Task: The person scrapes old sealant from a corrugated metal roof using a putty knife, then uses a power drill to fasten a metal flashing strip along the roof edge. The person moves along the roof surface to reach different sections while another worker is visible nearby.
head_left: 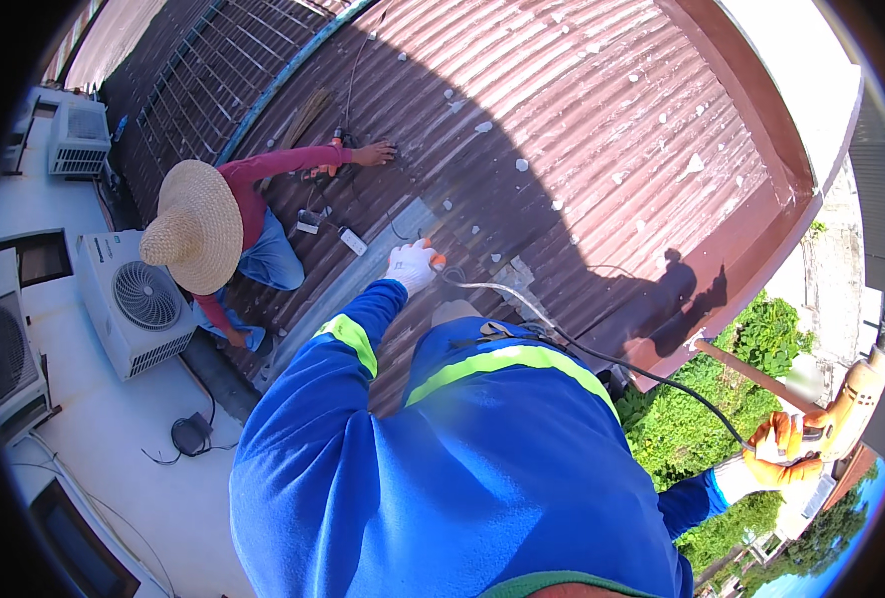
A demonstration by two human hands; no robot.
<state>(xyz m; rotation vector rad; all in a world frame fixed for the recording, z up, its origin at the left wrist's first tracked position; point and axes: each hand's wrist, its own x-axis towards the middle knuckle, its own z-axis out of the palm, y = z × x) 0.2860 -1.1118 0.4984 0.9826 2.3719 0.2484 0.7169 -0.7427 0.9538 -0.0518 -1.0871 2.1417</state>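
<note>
My right hand (783,453), in an orange and white work glove, grips the handle of a yellowish power drill (854,397) held out at the far right. The drill's bit points up toward the picture's top. A dark power cord (652,374) runs from its handle across to my left side. There my left hand (413,267), in a white glove with orange fingertips, is closed around the cord above the corrugated roof (552,120). The finger details of the left hand are small. My arms are in blue sleeves with a bright yellow band.
A person in a straw hat (195,227) crouches at left, one hand on the roof near an orange drill (328,164). A white power strip (352,240) lies close by. Air-conditioner units (134,299) line the white wall. The roof's raised edge (751,90) bounds the right, with greenery below.
</note>
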